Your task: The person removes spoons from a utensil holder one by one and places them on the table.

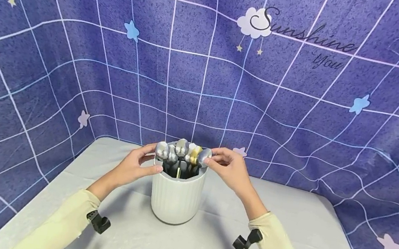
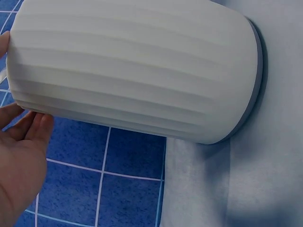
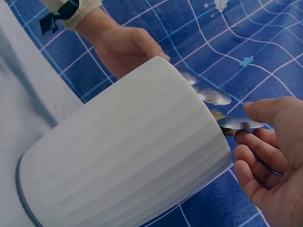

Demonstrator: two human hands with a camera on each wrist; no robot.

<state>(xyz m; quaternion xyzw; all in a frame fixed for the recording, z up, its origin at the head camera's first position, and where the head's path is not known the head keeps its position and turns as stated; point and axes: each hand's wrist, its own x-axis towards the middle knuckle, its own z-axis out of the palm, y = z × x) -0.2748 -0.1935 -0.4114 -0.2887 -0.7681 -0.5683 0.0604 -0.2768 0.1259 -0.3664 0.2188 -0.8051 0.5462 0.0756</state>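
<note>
A white ribbed utensil holder (image 1: 175,200) stands upright, with several spoons in it, bowls up. My left hand (image 1: 136,166) holds the holder at its left side, thumb at the front of the rim and fingers round the back. In the left wrist view those fingers (image 2: 35,125) lie along the holder's wall. At the right of the rim, my right hand (image 1: 229,167) pinches a silver spoon (image 1: 204,158) by its bowl, thumb on the near face. The right wrist view has this spoon (image 3: 240,124) between thumb and forefinger, its handle hidden inside the holder.
Beside the gripped spoon are other silver spoons (image 1: 182,147) and a gold-coloured one (image 1: 195,155). Dark handles and a thin divider show inside the holder. A pale cloth covers the table (image 1: 284,232), and a blue gridded curtain (image 1: 206,78) hangs behind and at both sides.
</note>
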